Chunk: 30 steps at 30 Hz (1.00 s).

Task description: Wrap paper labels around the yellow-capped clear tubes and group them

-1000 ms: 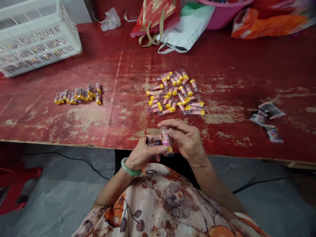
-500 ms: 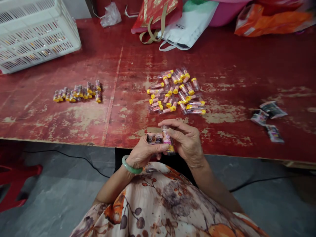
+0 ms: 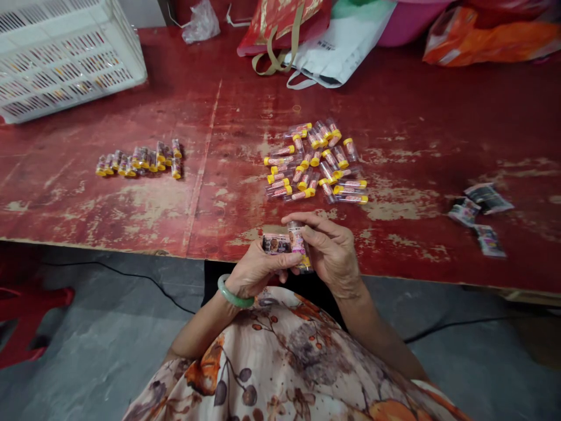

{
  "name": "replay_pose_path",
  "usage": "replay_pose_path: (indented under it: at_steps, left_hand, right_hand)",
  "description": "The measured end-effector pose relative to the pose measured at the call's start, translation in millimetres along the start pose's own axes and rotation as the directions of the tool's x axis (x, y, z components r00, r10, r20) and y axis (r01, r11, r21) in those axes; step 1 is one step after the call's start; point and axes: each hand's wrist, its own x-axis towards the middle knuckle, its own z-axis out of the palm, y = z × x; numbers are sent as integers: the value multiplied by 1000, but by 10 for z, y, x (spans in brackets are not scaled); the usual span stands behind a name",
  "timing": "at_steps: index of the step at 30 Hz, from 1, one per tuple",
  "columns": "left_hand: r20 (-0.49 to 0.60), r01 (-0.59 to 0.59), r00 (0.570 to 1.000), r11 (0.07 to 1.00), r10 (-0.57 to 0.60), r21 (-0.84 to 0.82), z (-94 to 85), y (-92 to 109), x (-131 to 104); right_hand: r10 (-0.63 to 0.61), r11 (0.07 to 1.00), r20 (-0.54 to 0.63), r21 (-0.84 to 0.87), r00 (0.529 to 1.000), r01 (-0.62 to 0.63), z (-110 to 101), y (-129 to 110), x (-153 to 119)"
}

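Left hand (image 3: 252,269) grasps a yellow-capped clear tube (image 3: 297,238) near its capped end; right hand (image 3: 335,254) grips its far end.

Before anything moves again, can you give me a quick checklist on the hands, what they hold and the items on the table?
1. Clear tube gripped: ok, the right hand pinches its upper part and the left hand's thumb lies across its lower part.
2. Dark printed piece held: ok, in the left hand, beside the tube.
3. One hand free: not ok, both are occupied.
4. Yellow cap fully seated: cannot tell, the thumb partly covers that end.
5. Scattered tubes apart from the hands: ok, they lie beyond them.
6. Loose packets apart from the hands: ok, off to the right.
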Motion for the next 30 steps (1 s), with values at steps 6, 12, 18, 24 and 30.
replay_pose_path:
  at_steps: [6,12,18,24,30]
  left_hand:
    - [-60,-31,998,1000,30,-6,27,11,-6]
    - [-56,-11,998,999,13,31,44,38,-28]
    - [-39,16,999,999,-14,51,40,16,-39]
    - [-74,4,997,1000,-3,10,33,27,-49]
    - [-44,10,999,1000,-10,8,25,9,-43]
  right_hand:
    - [-13,999,30,36,999,12,-6,5,-12]
    - [-22,1000,10,12,1000,22,1,-5,-26]
    - [-56,998,-17,-29,998,55,15,8,-33]
    - [-126,978,261,-131,957,165,-171,-29,-56]
    - [-370,763,336,-422,866,490,-288,-39,-184]
